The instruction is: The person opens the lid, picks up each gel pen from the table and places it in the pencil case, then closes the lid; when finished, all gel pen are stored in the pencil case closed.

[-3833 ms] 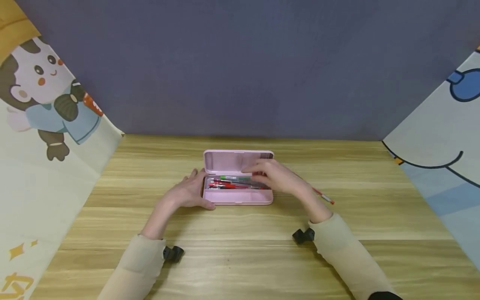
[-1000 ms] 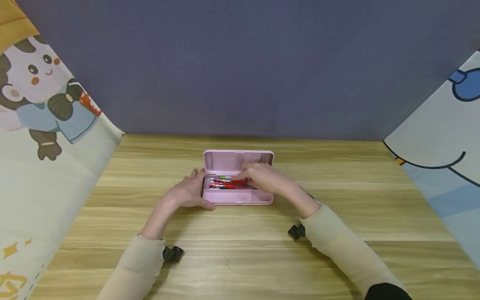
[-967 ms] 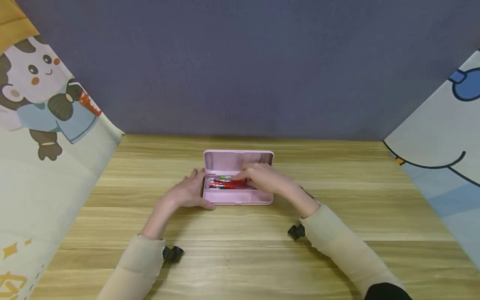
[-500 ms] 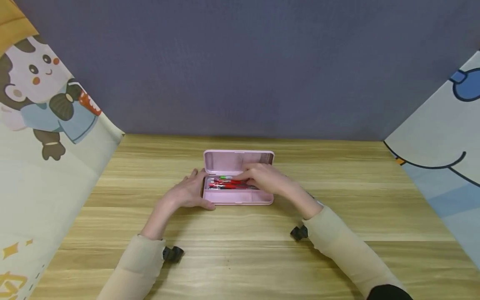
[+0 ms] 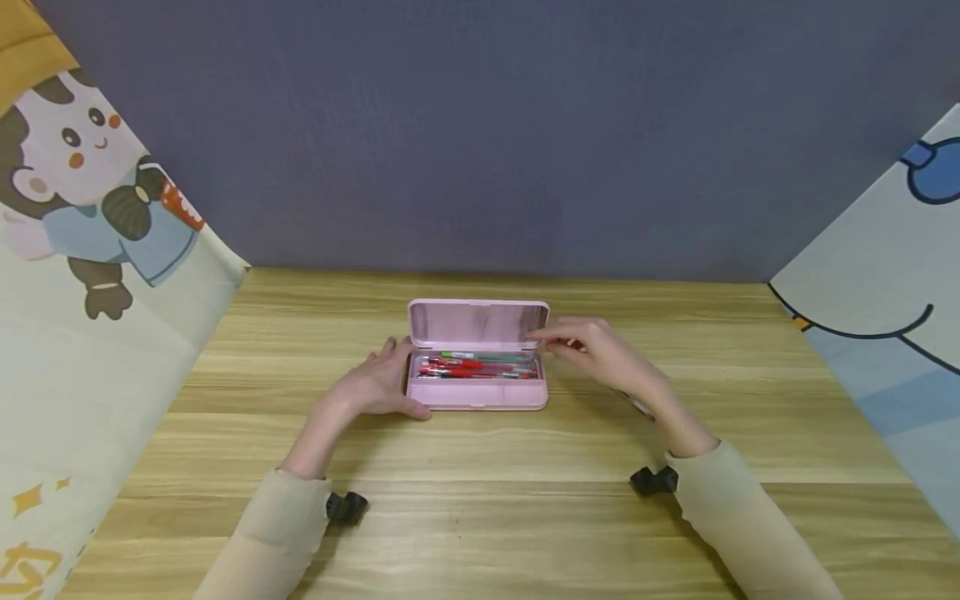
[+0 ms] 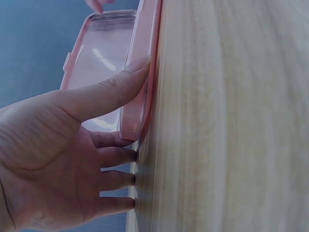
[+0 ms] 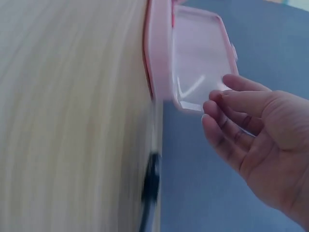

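Note:
A pink pencil case lies with its lid raised at the back, and several red, green and dark pens fill its rear compartment. My left hand grips the left end of the case. In the left wrist view its thumb lies along the front wall and the other fingers reach round the end. My right hand hangs just off the right end with nothing in it, its fingers loosely bent near the lid's corner. Below that wrist, a pen lies on the table, partly hidden by the forearm.
The wooden table runs back to a dark blue-grey panel. Cartoon-printed panels stand at both sides. In the right wrist view a blurred dark pen lies beyond the case's end.
My right hand has drawn back rightward from the pens, uncovering the case's right half. The red pen on the table 3.8 s ago no longer shows there. The left hand keeps its place.

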Motion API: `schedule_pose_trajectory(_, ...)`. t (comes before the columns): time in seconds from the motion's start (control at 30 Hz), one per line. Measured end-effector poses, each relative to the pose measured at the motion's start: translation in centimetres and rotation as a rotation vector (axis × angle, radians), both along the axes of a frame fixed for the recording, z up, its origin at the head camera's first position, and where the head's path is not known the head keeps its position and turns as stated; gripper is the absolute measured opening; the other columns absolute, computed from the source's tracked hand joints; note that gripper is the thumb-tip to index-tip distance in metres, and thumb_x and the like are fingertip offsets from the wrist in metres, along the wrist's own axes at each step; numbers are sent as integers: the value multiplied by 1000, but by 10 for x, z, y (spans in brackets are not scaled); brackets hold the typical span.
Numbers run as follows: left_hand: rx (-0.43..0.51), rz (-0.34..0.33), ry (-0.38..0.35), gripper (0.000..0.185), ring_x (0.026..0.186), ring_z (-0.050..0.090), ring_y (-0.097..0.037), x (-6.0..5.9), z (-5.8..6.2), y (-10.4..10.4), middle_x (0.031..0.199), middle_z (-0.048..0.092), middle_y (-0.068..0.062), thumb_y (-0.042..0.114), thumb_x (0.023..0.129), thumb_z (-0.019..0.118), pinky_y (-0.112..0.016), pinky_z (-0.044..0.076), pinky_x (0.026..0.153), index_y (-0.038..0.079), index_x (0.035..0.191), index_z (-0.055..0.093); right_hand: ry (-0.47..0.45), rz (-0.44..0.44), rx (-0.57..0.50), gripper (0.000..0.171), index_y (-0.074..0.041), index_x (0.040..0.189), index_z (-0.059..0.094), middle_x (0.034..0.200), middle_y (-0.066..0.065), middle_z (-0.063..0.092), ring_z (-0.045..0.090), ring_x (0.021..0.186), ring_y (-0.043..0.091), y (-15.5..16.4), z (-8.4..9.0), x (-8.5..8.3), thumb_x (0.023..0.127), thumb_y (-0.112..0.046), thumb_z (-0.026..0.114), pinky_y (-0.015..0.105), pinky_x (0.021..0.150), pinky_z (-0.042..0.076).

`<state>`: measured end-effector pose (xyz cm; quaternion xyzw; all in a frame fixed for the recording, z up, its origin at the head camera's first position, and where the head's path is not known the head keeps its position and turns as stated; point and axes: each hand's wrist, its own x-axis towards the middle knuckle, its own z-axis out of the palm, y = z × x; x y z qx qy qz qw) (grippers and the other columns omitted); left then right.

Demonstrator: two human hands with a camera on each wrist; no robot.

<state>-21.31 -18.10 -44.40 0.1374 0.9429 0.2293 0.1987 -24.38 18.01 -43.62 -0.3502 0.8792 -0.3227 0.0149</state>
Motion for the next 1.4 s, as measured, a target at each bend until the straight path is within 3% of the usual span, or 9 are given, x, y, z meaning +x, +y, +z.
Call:
schedule_pose_trajectory(0.13, -4, 4, -10, 115, 155, 11, -57, 0, 1, -1, 172, 11, -24, 42, 74, 91, -79, 21, 119, 3, 159, 25, -7, -70, -17, 36, -7, 134, 68, 105, 14, 75, 71, 88, 23, 26, 1, 6, 99, -3, 64, 31, 77, 64)
schedule_pose_trajectory(0.37, 1, -5, -20, 115, 158, 8, -52, 2, 3, -3, 172, 10, -24, 41, 74, 91, -71, 17, 126, 2, 159, 24, -7, -132, 7, 37, -5, 132, 69, 105, 15, 76, 71, 92, 21, 53, -2, 11, 96, 3, 66, 26, 74, 63)
schedule_pose_trajectory(0.6, 2, -13, -22, 114, 159, 7, -50, 3, 3, -3, 172, 11, -24, 39, 74, 91, -69, 16, 128, 2, 159, 25, -21, -120, 98, 40, -8, 134, 69, 103, 7, 76, 71, 92, 17, 62, -8, 13, 95, -2, 70, 26, 77, 63)
schedule_pose_trajectory(0.77, 10, -18, -21, 113, 159, 7, -49, 3, 4, -2, 172, 13, -23, 38, 75, 91, -66, 14, 129, 2, 159, 25, -46, -86, 128, 50, -5, 137, 65, 102, 8, 75, 72, 91, 20, 66, -12, 16, 89, -2, 77, 26, 72, 62)
schedule_pose_trajectory(1.07, 6, -4, -23, 114, 158, 8, -51, 2, 5, -4, 172, 12, -24, 39, 74, 91, -70, 16, 127, 3, 159, 24, -104, -76, 310, 63, -5, 145, 58, 103, 6, 73, 69, 89, 16, 66, -11, 18, 86, -1, 79, 30, 73, 60)
schedule_pose_trajectory(1.2, -4, -3, -24, 115, 157, 10, -54, 3, 5, -3, 172, 11, -25, 41, 74, 91, -74, 18, 124, 3, 159, 24, -105, -76, 332, 63, -6, 144, 59, 103, 5, 73, 69, 91, 17, 63, -9, 18, 84, 4, 75, 32, 75, 61)
schedule_pose_trajectory(1.4, 4, -13, -8, 114, 156, 11, -54, 3, 5, -3, 171, 12, -26, 41, 74, 91, -74, 18, 124, 1, 158, 26, -35, -62, 306, 57, -11, 141, 64, 104, 3, 73, 69, 89, 14, 48, 3, 16, 87, 5, 74, 29, 71, 59)
